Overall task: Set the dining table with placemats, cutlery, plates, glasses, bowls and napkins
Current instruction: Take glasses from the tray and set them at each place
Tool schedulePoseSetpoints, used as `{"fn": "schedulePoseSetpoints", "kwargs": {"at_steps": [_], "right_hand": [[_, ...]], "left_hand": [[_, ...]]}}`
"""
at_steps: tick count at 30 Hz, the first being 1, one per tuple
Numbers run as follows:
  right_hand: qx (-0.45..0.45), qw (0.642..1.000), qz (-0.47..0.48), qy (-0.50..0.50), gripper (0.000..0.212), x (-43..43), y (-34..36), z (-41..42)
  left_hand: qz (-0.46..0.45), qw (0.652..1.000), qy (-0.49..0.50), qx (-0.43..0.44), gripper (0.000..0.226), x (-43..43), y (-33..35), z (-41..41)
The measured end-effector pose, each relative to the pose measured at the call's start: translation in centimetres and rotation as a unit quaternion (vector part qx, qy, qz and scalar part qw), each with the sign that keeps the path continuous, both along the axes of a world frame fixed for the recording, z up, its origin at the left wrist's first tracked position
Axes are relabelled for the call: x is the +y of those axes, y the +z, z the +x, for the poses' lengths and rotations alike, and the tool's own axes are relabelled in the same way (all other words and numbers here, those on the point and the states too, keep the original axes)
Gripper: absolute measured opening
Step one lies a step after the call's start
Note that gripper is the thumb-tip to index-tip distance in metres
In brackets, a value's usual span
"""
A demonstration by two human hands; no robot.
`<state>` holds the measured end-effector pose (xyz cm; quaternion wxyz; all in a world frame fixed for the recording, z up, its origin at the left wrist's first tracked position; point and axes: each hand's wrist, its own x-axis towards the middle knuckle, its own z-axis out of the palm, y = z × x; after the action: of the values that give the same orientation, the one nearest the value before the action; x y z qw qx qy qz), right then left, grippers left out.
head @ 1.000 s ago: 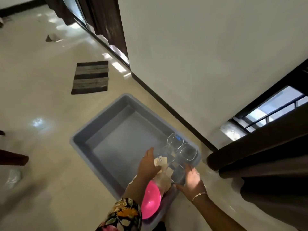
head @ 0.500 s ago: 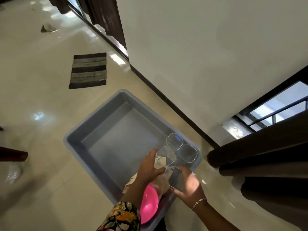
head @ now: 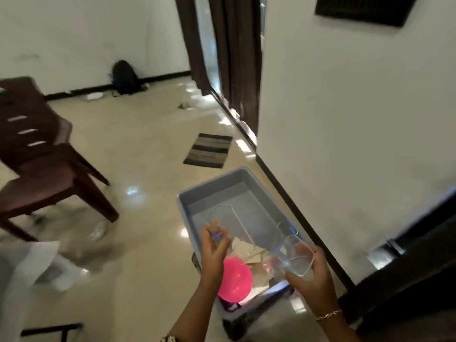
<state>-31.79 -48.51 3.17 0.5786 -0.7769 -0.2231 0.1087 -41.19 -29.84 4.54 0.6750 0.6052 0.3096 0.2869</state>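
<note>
The left hand (head: 214, 249) closes its grip round a clear, angular drinking glass (head: 228, 218), and the right hand (head: 314, 277) closes its grip round a second clear glass (head: 294, 259). Both glasses are held just above the near end of a grey plastic tub (head: 212, 181) on the floor. Inside the tub lie a round pink plastic bowl (head: 235, 277) and crumpled beige paper napkins (head: 249, 251).

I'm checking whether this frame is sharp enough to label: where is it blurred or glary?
Head view: motion blur smears the chair and the papers at left; glare spots the glossy floor; the clear glass in the right hand shows mostly as edges; the grey bin and pink bowl read clearly.
</note>
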Motion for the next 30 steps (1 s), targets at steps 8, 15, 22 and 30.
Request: {"fn": "schedulePoseSetpoints", "kwargs": {"at_steps": [8, 15, 22, 30], "right_hand": [[0.048, 0.972, 0.208, 0.095, 0.068, 3.7, 7.2, -5.7], [0.099, 0.943, 0.244, 0.205, 0.049, 10.5, 9.6, -11.8], [0.184, 0.916, 0.239, 0.264, 0.046, 22.5, 9.2, -19.5], [0.195, 0.903, 0.197, 0.329, 0.059, 37.5, 9.5, -27.4]], "left_hand": [[-0.243, 0.945, 0.144, -0.162, 0.026, -1.3, 8.3, -10.8], [-0.27, 0.908, 0.236, -0.218, 0.063, 3.2, 9.2, -20.0], [-0.227, 0.911, 0.293, -0.18, 0.053, 11.7, 8.5, -28.8], [-0.148, 0.908, 0.356, -0.167, 0.05, 24.3, 8.9, -38.5]]}}
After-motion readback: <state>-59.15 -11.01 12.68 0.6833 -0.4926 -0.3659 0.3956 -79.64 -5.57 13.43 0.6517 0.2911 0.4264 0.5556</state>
